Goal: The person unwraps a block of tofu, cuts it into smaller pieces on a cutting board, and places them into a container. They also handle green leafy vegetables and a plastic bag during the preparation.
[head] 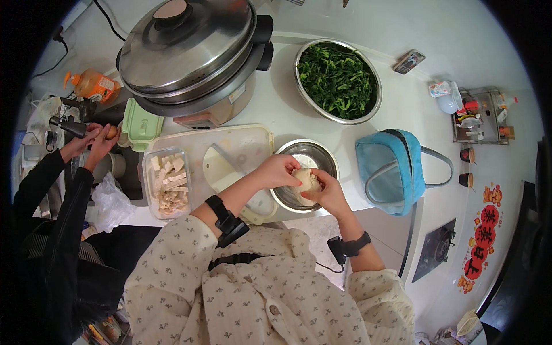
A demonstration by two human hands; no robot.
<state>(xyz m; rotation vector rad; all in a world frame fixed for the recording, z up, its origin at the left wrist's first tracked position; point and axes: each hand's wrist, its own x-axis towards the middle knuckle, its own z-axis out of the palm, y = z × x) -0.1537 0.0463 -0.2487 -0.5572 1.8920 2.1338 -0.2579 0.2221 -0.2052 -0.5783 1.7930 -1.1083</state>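
Both my hands hold a pale, dough-like lump (307, 181) over a small stainless steel bowl (331, 161). My left hand (278, 171) pinches its upper left side between thumb and fingers. On the other side, my right hand (327, 193) grips it with thumb and fingers spread around it. Just what the lump is made of, I cannot tell. To the left of the bowl lies a pale cutting board (254, 140) with a white curved-edged piece (217, 166) on it. A clear container (188, 181) beside it holds white cut blocks and strips.
A large bowl of chopped leafy greens (338, 82) stands at the back. Left of it is a lidded electric steamer (189, 56). A blue bag (390, 172) sits right. At the sink, a co-worker's hands (97, 138) hold a brown, rounded item, near a green box (140, 123).
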